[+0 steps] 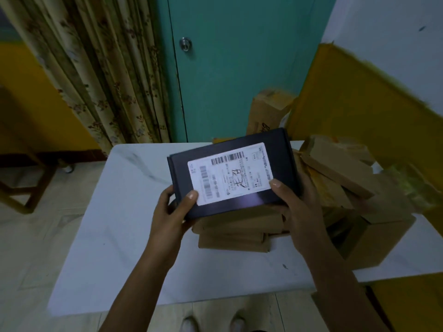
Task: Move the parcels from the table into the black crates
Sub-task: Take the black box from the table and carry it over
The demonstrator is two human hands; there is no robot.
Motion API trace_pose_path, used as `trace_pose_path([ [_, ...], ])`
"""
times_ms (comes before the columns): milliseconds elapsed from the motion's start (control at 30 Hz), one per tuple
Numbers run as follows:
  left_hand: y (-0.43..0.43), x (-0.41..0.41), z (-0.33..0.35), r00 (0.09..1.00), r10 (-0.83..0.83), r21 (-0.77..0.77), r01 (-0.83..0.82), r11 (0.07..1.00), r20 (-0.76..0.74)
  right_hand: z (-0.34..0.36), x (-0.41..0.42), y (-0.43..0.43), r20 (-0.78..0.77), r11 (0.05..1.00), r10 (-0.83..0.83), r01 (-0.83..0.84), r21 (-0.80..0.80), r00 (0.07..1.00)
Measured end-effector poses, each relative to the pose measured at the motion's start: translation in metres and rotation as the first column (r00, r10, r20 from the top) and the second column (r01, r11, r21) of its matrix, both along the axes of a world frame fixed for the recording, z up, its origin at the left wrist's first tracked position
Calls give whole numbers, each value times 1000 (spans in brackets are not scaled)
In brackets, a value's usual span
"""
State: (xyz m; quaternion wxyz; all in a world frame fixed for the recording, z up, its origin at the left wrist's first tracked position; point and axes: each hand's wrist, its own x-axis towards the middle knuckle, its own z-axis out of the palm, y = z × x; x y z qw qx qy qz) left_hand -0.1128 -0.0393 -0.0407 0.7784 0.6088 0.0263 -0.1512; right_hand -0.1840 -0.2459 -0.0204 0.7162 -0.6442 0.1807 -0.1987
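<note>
The left hand [171, 212] pinched the near-left corner of the flat dark cardboard parcel with a white barcode label [230, 173], thumb on top. The right hand [296, 204] clasped the near-right corner likewise. Just below the fingers [275, 184], a stack of brown cardboard parcels [237, 233] sat on the white marbled worktop [119, 224]. Gripped only at its corners, the parcel might tip and topple that stack. Right of the fingers lay a blurred heap of brown boxes [347, 173]; no black crates showed.

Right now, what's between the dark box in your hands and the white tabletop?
A stack of brown cardboard parcels sits on the table directly under the dark box, as the head view shows. Whether the box touches the stack is unclear.
</note>
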Motion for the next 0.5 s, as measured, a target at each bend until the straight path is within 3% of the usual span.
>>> trace_pose_path([
  [133,16,26,18,955,297,-241,-286,928,11,-4,4,12,-193,983,160,-139,118,968],
  [200,22,39,33,949,307,-252,-279,926,76,-15,2,37,-190,938,255,-195,287,948],
  [300,16,37,42,959,56,-14,-54,998,277,-32,-2,86,-133,870,336,-252,424,933],
  [367,12,21,34,942,-122,97,96,991,313,-36,-1,112,-120,857,342,-257,447,932],
  [500,30,1,12,908,-292,189,244,951,299,-34,3,122,-60,861,339,-283,423,939],
])
